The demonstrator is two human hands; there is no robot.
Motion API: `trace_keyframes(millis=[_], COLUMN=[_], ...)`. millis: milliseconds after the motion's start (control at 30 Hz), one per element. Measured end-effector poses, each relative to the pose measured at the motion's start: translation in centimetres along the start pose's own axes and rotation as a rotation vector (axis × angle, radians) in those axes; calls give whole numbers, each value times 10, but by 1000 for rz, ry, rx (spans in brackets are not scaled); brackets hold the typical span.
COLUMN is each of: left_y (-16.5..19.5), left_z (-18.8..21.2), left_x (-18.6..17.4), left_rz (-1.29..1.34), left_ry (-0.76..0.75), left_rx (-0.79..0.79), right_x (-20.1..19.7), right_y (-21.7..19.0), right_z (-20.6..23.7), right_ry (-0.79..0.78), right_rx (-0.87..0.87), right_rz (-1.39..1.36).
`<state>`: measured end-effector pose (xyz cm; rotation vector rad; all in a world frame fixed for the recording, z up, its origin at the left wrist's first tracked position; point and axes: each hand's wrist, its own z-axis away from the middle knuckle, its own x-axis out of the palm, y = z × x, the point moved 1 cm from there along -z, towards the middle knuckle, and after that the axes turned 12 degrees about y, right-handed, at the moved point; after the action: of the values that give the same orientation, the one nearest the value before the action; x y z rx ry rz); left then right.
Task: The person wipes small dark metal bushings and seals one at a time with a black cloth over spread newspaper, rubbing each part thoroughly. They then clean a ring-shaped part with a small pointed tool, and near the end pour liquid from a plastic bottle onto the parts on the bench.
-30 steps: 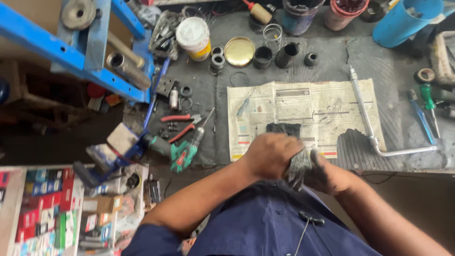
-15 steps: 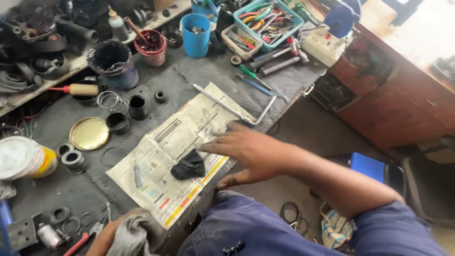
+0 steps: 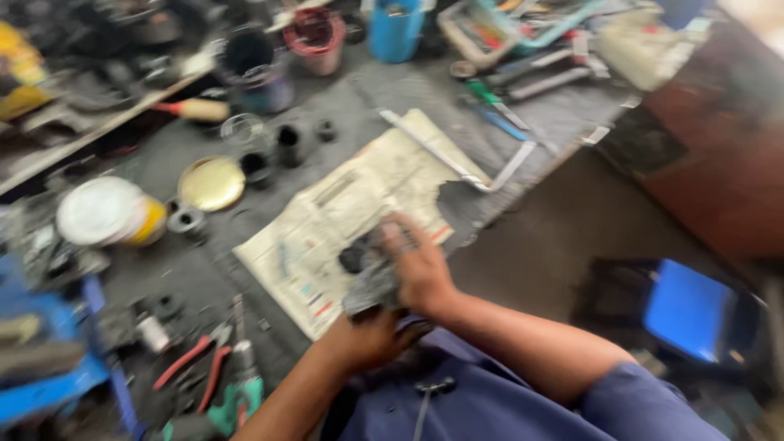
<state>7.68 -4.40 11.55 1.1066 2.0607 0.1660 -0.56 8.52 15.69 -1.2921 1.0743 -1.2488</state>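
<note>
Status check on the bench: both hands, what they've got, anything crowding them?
Left hand and right hand both grip a grey rag around a dark part. Over newspaper. Pliers lie left, apart.

A newspaper (image 3: 359, 212) lies mid-desk (image 3: 563, 114), with both hands (image 3: 400, 298) at its near edge around a rag (image 3: 371, 286), a round lid (image 3: 211, 183) to its left, pliers (image 3: 200, 363) near-left, and a cup (image 3: 395, 31) far behind.

We record even, soft daylight with a bright, washed-out patch at the upper right corner. Motion blur smears the whole view, heaviest toward the edges; the newspaper (image 3: 359, 220) shows no legible detail. Shadows are faint and diffuse; we note no hard glare.
</note>
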Motion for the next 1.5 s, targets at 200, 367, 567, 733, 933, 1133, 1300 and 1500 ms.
trace_keyframes(millis=[200,367,567,733,933,1133,1300,1500], left_y=[-9,-15,-17,-26,-34,-33,-56,-33], left_z=[-37,-42,-32,-29,-54,-86,-81,-87], left_x=[-46,-53,-4,-1,-46,-39,-8,23], left_rz=[73,116,-91,-625,-107,-493,-302,-170], left_ry=[-546,-81,176,-518,-614,239,23,-586], left_rx=[-227,-321,-469,98,-147,-124,-317,-398], right_x=[1,15,38,14,7,-9,-40,-94], right_y=[3,-27,22,106,113,51,52,17], right_z=[-25,-47,-58,-73,-79,-90,-85,-130], right_ry=[-360,96,-213,-323,-415,-258,-1026,-1759], right_rx=[454,650,65,560,689,1239,880,57], right_rz=[-1064,-756,313,269,231,-306,-702,414])
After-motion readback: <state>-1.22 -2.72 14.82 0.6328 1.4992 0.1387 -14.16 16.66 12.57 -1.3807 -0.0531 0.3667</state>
